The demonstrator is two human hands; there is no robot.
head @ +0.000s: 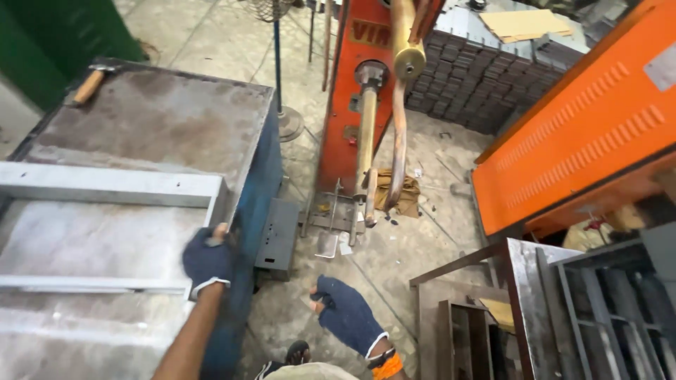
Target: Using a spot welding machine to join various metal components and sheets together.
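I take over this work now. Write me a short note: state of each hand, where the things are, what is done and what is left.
Left hand, gloved, grips the corner of the metal frame lying on the blue table.
Right hand, gloved, is free above the floor, holding nothing.
A hammer lies at the table's far corner.
The orange machine stands ahead, untouched.
Done: frame is on the table. Left: cannot tell from here.

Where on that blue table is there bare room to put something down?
The far half of the table top is bare between the hammer and the metal frame. Nearer, the frame fills it; the left hand grips its corner.
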